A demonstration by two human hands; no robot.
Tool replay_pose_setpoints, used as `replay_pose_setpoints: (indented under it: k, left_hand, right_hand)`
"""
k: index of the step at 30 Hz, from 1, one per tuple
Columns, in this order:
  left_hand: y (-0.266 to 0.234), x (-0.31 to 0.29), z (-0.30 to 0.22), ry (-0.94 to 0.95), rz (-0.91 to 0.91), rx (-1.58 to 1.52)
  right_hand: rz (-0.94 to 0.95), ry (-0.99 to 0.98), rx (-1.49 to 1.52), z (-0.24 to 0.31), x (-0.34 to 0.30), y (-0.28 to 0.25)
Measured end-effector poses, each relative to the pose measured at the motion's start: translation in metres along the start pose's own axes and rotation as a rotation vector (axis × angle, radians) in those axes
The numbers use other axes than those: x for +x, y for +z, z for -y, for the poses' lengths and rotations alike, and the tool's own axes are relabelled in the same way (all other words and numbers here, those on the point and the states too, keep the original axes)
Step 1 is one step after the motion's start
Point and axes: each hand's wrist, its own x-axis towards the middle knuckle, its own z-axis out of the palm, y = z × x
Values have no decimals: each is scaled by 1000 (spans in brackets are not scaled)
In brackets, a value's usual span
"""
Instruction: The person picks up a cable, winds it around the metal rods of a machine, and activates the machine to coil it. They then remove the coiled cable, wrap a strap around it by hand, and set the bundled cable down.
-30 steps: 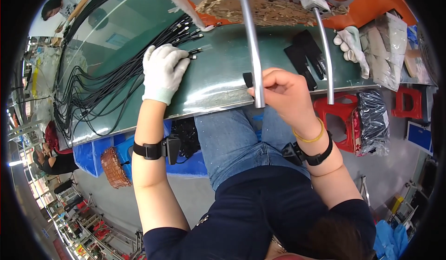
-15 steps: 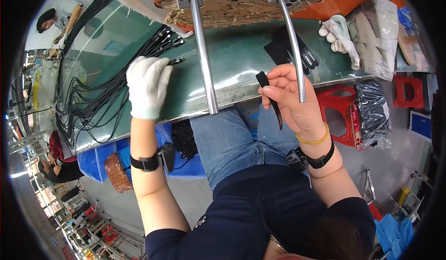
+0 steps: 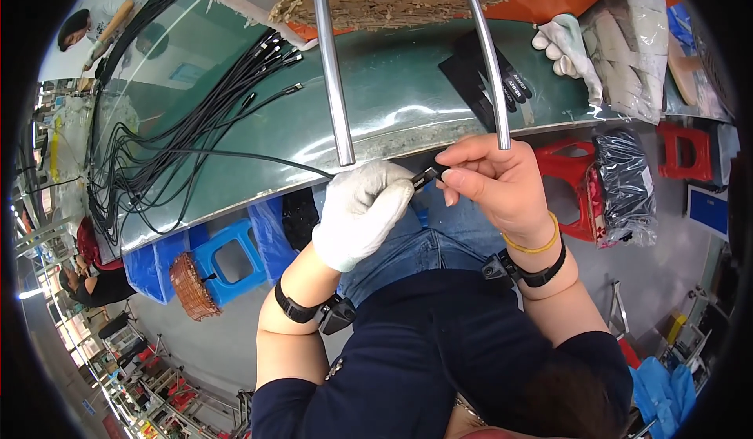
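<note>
My left hand (image 3: 357, 215), in a white glove, is closed around a black cable (image 3: 271, 157) that trails back to the left. The cable's dark connector end (image 3: 423, 178) sticks out past its thumb and fingers. Bare and pinched, my right hand (image 3: 506, 184) holds a black strap (image 3: 441, 167) right up against that connector; most of the strap is hidden by the fingers. Both hands meet over my lap, just off the table's near edge. On the green table (image 3: 376, 94) a large bundle of black cables (image 3: 212, 117) is spread at the left.
Two metal rods (image 3: 332, 70) reach down over the table. Black straps (image 3: 511, 86) lie beside the right rod, with a white glove (image 3: 566, 51) and a plastic-wrapped package (image 3: 626, 51) farther right. Red stools (image 3: 569, 196) stand below. Another person (image 3: 98, 31) is at the upper left.
My left hand has come right and nearer from the cable bundle, bringing a cable end along. It now meets the strap in my right hand, which has stayed nearly in place.
</note>
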Motion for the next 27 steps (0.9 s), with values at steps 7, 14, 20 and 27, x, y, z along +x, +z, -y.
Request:
replay_pose_setpoints:
  k: [7, 14, 20, 27]
  left_hand:
    - [-3, -7, -19, -110, 15, -70]
    - [-5, -11, -18, -105, 15, -62]
    - [-6, -9, -17, -87, 45, 4]
    - [-14, -20, -77, 291, 253, 473]
  right_hand:
    - [31, -12, -84, 12, 1, 1]
    - [19, -101, -113, 11, -2, 3]
    - [100, -63, -173, 10, -3, 12]
    - [391, -347, -803, 50, -8, 33]
